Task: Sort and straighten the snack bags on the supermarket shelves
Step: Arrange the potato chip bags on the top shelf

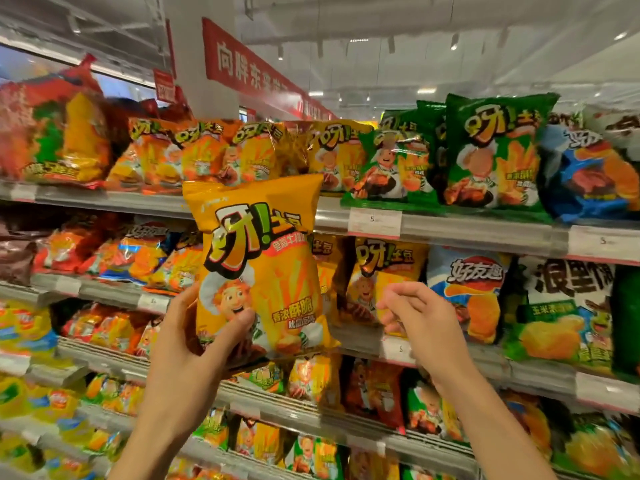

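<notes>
A glossy yellow snack bag (258, 268), puffed and pillow-shaped with crimped top and bottom seams, is held upright in front of the shelves (450, 226). It is gripped at its lower left corner by the left hand (194, 336), thumb pressed across the printed cartoon chef, fingers hidden behind the foil. The right hand (417, 315) is raised just beside the bag, apart from it, fingers loosely curled and holding nothing. Grey metal shelf rails carry white price tags (374, 221). Crinkled orange bags (207, 154) and shiny green bags (495, 154) are stood on the upper shelf.
</notes>
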The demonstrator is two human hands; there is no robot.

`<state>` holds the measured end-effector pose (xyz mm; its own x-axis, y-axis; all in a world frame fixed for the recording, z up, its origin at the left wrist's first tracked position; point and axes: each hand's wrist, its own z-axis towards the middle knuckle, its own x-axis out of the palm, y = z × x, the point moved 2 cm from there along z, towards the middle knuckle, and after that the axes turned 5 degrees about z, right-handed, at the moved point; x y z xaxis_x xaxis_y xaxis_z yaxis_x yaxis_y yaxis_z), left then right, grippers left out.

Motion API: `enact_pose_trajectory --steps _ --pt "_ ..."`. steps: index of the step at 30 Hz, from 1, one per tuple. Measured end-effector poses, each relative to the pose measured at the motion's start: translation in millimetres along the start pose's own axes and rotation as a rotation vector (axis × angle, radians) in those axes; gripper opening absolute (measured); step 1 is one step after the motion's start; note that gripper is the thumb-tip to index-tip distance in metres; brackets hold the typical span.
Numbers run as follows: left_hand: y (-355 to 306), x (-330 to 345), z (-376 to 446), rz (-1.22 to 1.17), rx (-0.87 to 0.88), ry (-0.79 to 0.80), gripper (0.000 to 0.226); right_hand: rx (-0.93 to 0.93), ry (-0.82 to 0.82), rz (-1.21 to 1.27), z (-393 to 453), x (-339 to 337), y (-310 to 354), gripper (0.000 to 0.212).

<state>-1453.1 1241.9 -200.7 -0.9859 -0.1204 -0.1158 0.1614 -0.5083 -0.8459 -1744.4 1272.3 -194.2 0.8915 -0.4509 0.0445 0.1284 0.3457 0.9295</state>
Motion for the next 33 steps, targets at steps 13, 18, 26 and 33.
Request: enact_pose_trajectory --steps 13,18,26,33 --pt "-46.9 74.7 194.7 0.053 0.251 0.059 0.061 -0.544 -0.182 -0.476 153.5 -11.6 105.4 0.016" --pt "-47.9 99.4 258.6 0.163 0.249 0.145 0.066 -0.483 -0.218 -0.952 197.0 0.8 105.2 0.061" --pt "-51.7 113.5 291.4 0.483 0.366 0.24 0.066 -0.441 -0.173 -1.009 199.1 14.7 97.1 0.091" --pt "-37.9 128.6 286.4 0.587 0.491 0.27 0.053 -0.429 -0.169 -1.092 199.4 16.4 88.1 0.093"
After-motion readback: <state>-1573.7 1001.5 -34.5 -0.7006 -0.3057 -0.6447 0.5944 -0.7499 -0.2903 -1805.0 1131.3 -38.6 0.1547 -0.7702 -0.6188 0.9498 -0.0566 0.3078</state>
